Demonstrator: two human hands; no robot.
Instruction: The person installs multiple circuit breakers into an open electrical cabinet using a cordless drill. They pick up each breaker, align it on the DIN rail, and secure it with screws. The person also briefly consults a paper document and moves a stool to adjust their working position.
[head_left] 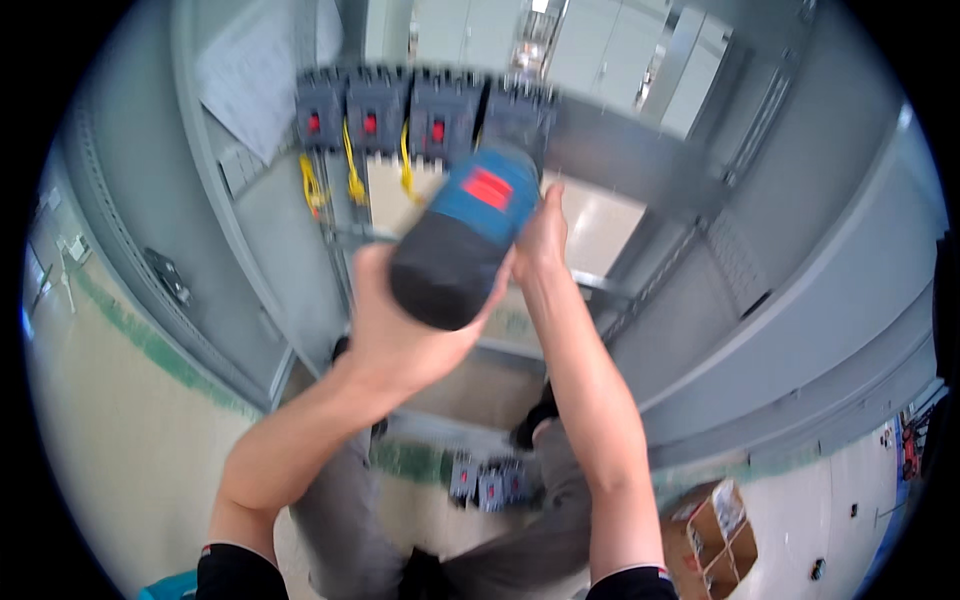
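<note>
A blue and black cordless drill (468,222) with a red patch fills the middle, slightly blurred, its rear end toward me. My left hand (405,325) is wrapped round it from below; the handle is hidden. My right hand (541,238) is raised beside the drill's front right side, one finger pointing up; its other fingers are hidden behind the drill. The drill's front end reaches the rightmost circuit breaker (520,115) in a row of dark grey breakers with red switches (378,118). Whether the tip touches it is hidden.
The breakers sit on a metal crossbar (630,140) inside a grey cabinet frame (235,210). Yellow wires (354,175) hang below them. More breakers (488,484) stand on the floor between my legs. A divided cardboard box (712,545) lies at lower right; a paper sheet (255,80) hangs upper left.
</note>
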